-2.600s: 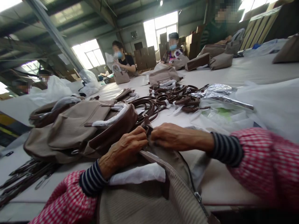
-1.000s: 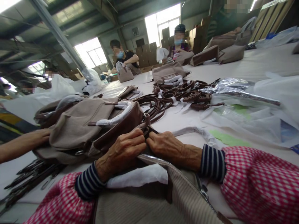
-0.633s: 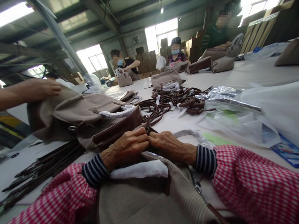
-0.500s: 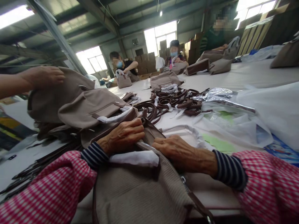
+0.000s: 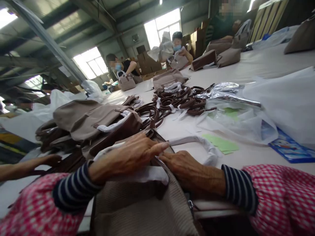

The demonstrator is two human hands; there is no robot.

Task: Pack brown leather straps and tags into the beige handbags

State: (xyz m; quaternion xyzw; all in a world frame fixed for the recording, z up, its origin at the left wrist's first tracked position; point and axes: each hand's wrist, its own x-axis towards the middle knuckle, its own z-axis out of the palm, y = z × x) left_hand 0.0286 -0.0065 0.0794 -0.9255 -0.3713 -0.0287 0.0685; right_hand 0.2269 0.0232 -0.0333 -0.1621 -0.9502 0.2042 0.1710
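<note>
A taupe ribbed handbag (image 5: 137, 209) with a zip lies right in front of me. My left hand (image 5: 128, 155) rests on its top with the fingers stretched out flat toward the strap ring. My right hand (image 5: 187, 170) lies along the bag's right side by the zip, fingers curled down against it; what it grips is hidden. White wrapping paper (image 5: 147, 173) covers the bag's handle under my left wrist. A paper-wrapped handle (image 5: 197, 144) lies just beyond my right hand.
A pile of taupe and brown bags (image 5: 93, 121) sits to the left, and another person's hand (image 5: 49, 160) reaches under it. Coiled brown straps (image 5: 182, 100) and plastic bags (image 5: 241, 114) lie further out on the white table (image 5: 258, 65). Other people work at the far end.
My left hand has opened and flattened on the bag top. The other person's hand has dropped from the lifted bag to low at the left. The bag pile has settled back down.
</note>
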